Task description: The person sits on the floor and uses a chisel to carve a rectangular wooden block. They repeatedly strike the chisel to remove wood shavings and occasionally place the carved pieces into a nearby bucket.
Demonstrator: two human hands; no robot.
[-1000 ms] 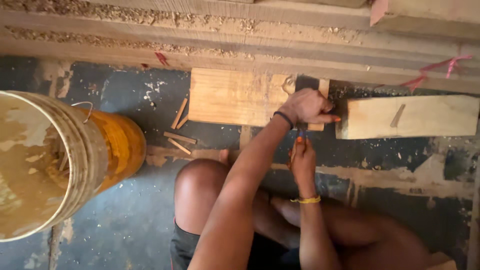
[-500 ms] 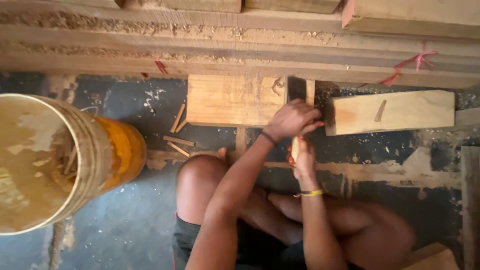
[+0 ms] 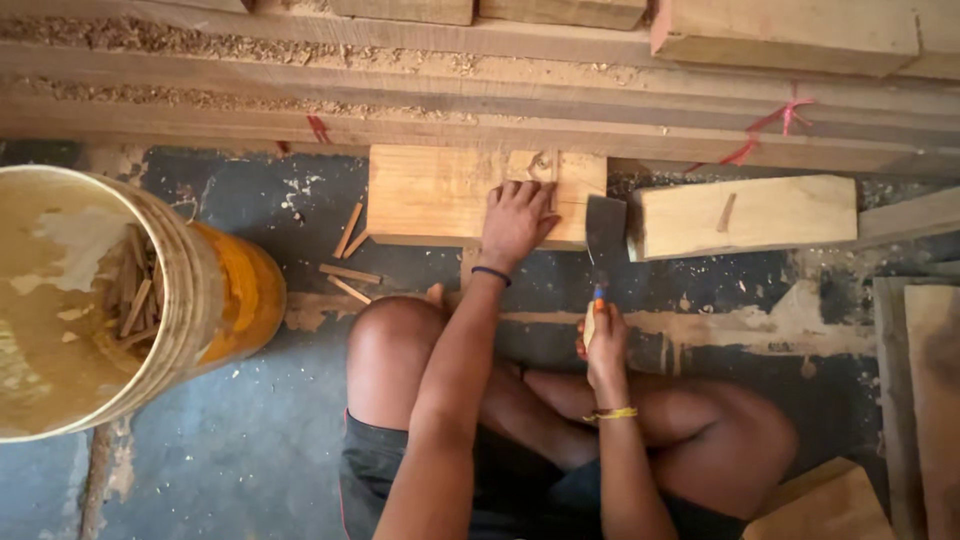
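Since the earlier frames, the left hand has been sliding off the block's right end onto its top, and the hatchet has been coming clear into the gap beside it.

The stacked timbers are running along the top, with the yellow bucket of sticks lying on its side at the left. The flat wooden block is sitting on the dark floor against those timbers, a second block just beside it to the right, and thin wood splints are lying scattered at its lower left.

The left hand is pressing palm-down on the block's right part, fingers spread and released, grasping nothing. The right hand is clenching the hatchet's handle, its blade pointing up between the two blocks.

Judging from this, a clean split is calling for a steady block and fingertips kept well back from the blade's edge.
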